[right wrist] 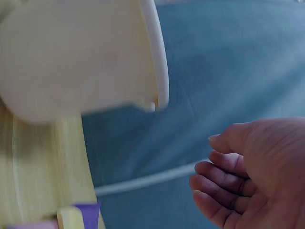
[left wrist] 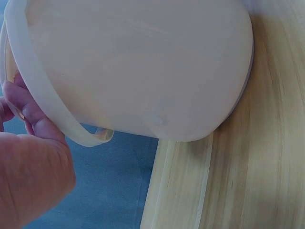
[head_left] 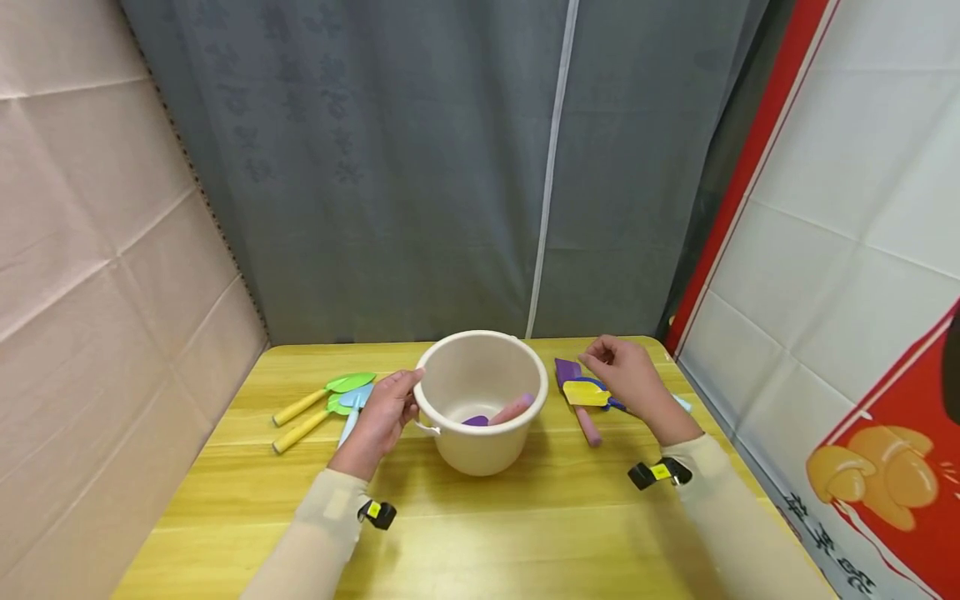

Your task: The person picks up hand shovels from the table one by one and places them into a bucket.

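A cream bucket (head_left: 480, 454) stands upright on the table, its handle hanging at the left. My left hand (head_left: 384, 417) grips its rim; the left wrist view shows the fingers (left wrist: 35, 114) hooked over that rim. Inside the bucket lies a toy shovel with a pink handle (head_left: 513, 409) and a bit of purple. My right hand (head_left: 628, 379), fingers loosely bent and holding nothing, hovers by a pile at the right. A purple toy shovel (head_left: 567, 372) with a pink handle lies there, crossed by a yellow toy shovel (head_left: 587, 393) with a blue handle.
Left of the bucket lie green toy garden tools (head_left: 349, 382) with yellow handles and a light blue one (head_left: 357, 395). A light blue end (head_left: 682, 403) shows beyond my right wrist. A grey curtain (head_left: 405, 208) hangs behind the table (head_left: 487, 533), with cloth walls at both sides.
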